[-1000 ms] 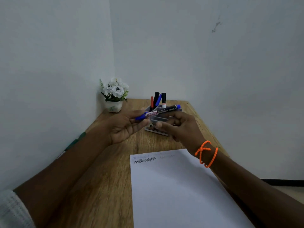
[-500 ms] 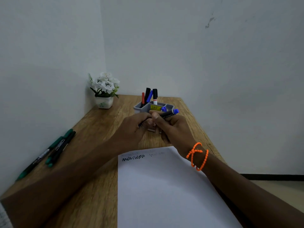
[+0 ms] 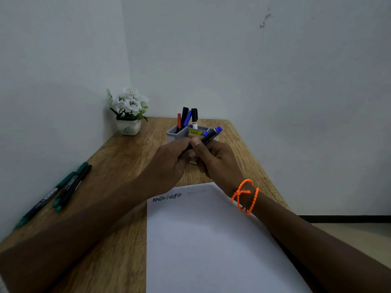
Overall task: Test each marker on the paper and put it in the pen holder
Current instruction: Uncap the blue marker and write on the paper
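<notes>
Both hands are closing on one marker at frame centre. The right hand is pinching the barrel, thumb on top; the left hand is curling over the near end, which is hidden. The blue end is pointing toward the upper right, just above the holder.

Judgement: the cap is probably being pulled. To do it well, pull straight along the barrel, right grip firm, tip away from skin, then test beside the scribbles on the paper.

Both forearms are converging from the lower corners, wrists above the tabletop. Spare markers are lying at left.
</notes>
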